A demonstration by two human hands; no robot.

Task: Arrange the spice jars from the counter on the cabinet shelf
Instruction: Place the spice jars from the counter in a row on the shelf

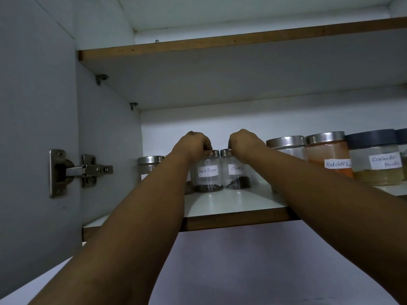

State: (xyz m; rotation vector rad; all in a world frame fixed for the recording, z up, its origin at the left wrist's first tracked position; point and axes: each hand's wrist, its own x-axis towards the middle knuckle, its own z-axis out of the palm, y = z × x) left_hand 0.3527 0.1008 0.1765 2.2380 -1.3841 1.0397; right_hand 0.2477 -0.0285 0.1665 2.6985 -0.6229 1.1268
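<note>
Silver lids (214,153); orange chilli powder (328,158); white labels (208,171); dark-blue lid (372,137).

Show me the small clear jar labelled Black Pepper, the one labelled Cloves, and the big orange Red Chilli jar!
Black Pepper jar (207,171), head view, white label.
Cloves jar (236,168), head view, white label.
Red Chilli jar (326,154), head view, orange powder.

— What are the jars made of?
— The Black Pepper jar (207,172) and the Cloves jar (236,171) look like clear, smooth glass or plastic, I can't tell which. Their lids are shiny metal, and the labels are white paper.
— And the shelf (231,205)?
— Smooth and white on top, with a brown, wood-like front edge. The hinge (81,171) on the left is dull grey metal. The far right lid (372,137) looks like dark, matt plastic.
</note>
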